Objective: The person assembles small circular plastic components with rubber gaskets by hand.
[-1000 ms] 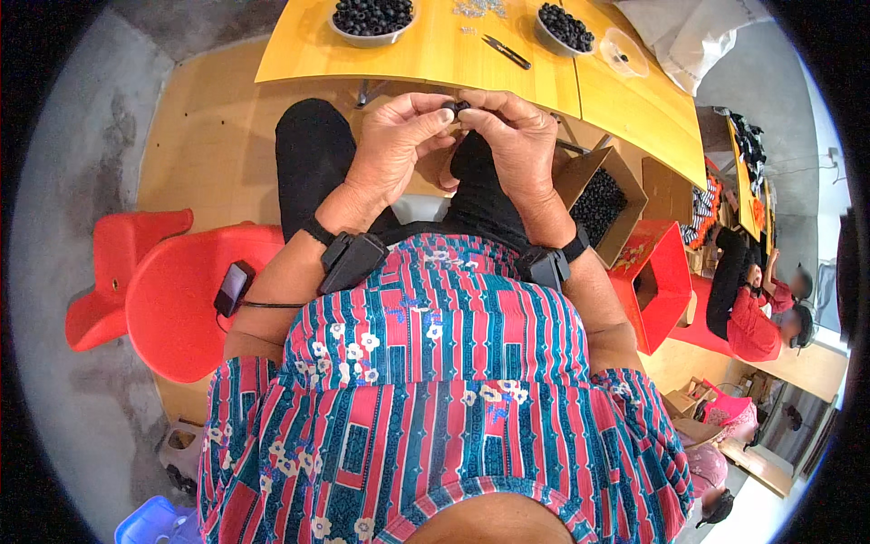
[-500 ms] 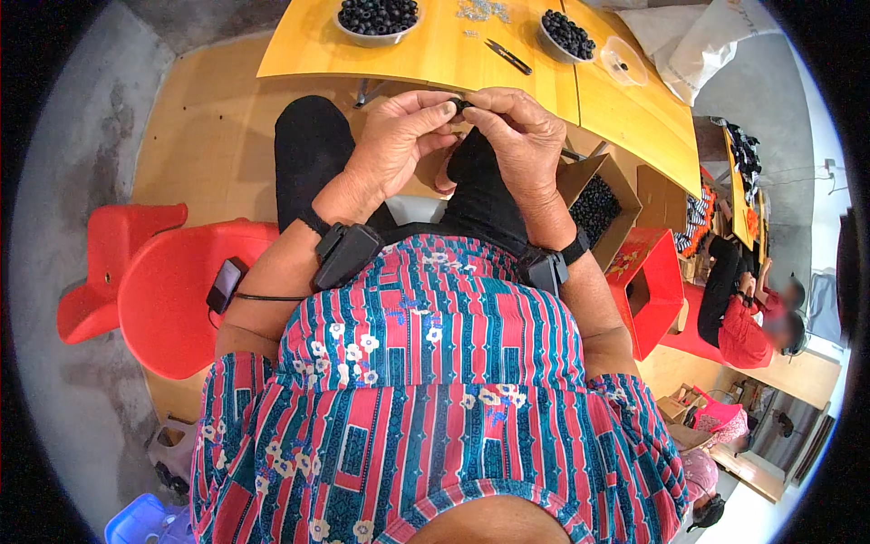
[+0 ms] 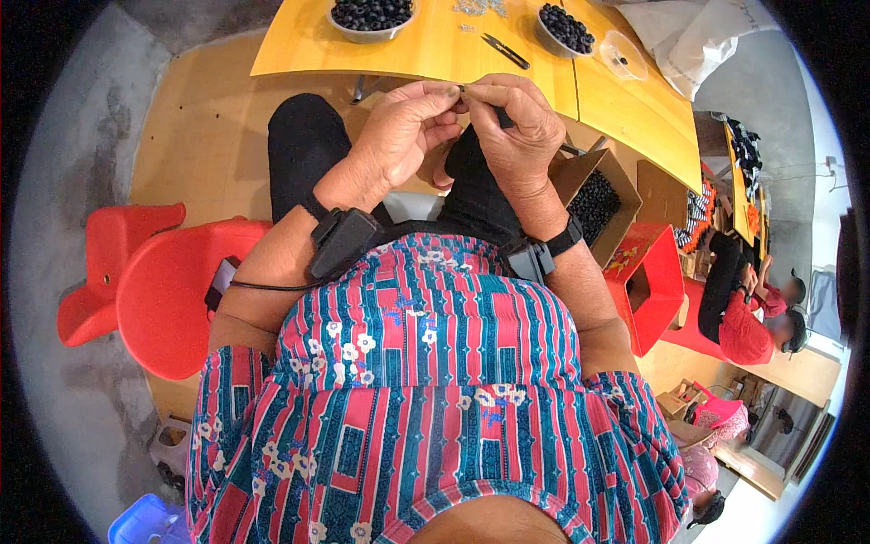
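My left hand (image 3: 403, 127) and my right hand (image 3: 517, 122) meet just in front of the yellow table's near edge. Their thumbs and fingertips pinch a small black round piece (image 3: 461, 89), mostly hidden by the fingers. It resembles the black pieces heaped in a clear bowl (image 3: 376, 37) at the table's left and in a second bowl (image 3: 564, 49) further right. Between these bowls lies a pair of black thread snips (image 3: 505, 51), with small clear bits (image 3: 480, 7) scattered behind it. A shallow clear dish (image 3: 625, 56) with a black piece in it sits beside the right bowl.
Below the yellow table (image 3: 417, 62), right of my knees, an open cardboard box (image 3: 566, 178) holds many black pieces. A red box-like stool (image 3: 660, 313) stands nearer. At left are red chairs (image 3: 172, 308). A white sack (image 3: 680, 45) lies at the table's right. Other people sit far right.
Both hands have risen slightly toward the table, and the right hand has turned a little. The black piece shows less between the fingertips. My view has shifted slightly.
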Demonstrator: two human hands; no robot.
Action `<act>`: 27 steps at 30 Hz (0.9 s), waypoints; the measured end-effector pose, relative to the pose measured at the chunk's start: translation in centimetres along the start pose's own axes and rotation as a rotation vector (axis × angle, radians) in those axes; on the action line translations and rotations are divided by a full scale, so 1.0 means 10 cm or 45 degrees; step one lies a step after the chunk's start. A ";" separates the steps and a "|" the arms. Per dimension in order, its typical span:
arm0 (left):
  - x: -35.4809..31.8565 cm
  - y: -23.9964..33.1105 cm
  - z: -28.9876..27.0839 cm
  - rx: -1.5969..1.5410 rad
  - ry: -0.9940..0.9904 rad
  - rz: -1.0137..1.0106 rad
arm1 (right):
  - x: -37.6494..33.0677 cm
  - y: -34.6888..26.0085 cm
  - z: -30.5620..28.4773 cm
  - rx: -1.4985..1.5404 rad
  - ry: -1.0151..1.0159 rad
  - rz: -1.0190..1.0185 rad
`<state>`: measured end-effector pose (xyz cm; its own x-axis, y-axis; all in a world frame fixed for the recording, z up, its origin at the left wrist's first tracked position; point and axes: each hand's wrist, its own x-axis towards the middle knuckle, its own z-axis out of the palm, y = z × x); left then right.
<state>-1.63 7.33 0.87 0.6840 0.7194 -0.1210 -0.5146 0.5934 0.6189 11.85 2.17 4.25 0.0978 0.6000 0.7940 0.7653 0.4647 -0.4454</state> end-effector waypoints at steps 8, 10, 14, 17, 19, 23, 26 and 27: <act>0.02 -0.05 -0.06 0.021 -0.043 -0.005 | -0.12 0.07 0.00 0.584 -0.017 0.528; 0.03 -0.07 -0.07 0.036 -0.032 0.011 | -0.15 0.08 0.01 0.712 0.002 0.665; 0.02 -0.08 -0.04 0.078 -0.039 0.048 | -0.17 0.08 0.01 0.996 0.057 0.904; 0.00 -0.08 0.01 0.098 -0.022 0.066 | -0.15 0.07 0.00 1.079 0.066 0.992; 0.00 -0.08 0.02 0.152 0.024 0.154 | -0.12 0.06 0.00 1.090 0.068 1.014; 0.02 -0.07 0.02 0.197 0.051 0.210 | -0.07 0.05 -0.01 1.005 0.051 1.032; 0.03 -0.06 0.02 0.307 0.112 0.250 | -0.01 0.02 -0.03 0.947 0.012 1.053; 0.02 -0.05 0.03 0.347 0.099 0.294 | 0.01 0.01 -0.05 0.917 -0.020 1.065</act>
<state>-1.10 7.04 0.73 0.5191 0.8547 -0.0067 -0.4869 0.3021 0.8196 12.22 1.99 4.52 0.3997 0.9079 0.1266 -0.0889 0.1758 -0.9804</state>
